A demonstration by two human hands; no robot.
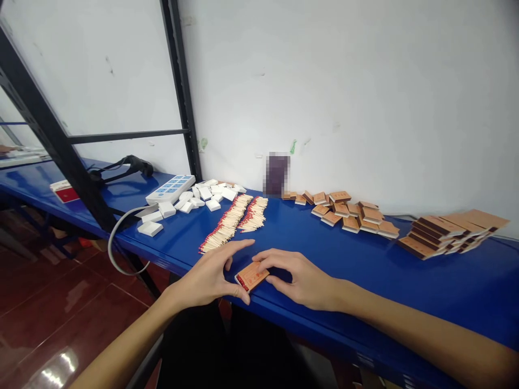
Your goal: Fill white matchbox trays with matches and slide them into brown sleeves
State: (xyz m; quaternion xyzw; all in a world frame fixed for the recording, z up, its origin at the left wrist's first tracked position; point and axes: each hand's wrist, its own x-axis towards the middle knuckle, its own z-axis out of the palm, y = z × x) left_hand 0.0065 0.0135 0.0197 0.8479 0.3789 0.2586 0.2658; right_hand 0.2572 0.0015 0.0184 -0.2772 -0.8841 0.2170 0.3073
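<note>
An orange-brown matchbox (pixel 251 276) lies near the blue table's front edge, with red match heads showing at its partly visible left end. My right hand (pixel 298 278) grips its right end between thumb and fingers. Around the left end curves my left hand (pixel 205 276), thumb and fingers spread apart; its thumb is close to the box's lower corner, and I cannot tell if it touches. Just beyond are a long row of loose matches (pixel 227 224) and a shorter row of matches (pixel 254 215), red heads mostly to the left.
White inner trays (pixel 213 205) are heaped at the back left beside a white power strip (pixel 172 188) with a grey cable. Loose matchboxes (pixel 351 210) spread along the back right, and stacked matchboxes (pixel 441 232) stand farther right. A black metal post (pixel 180 81) rises at the left.
</note>
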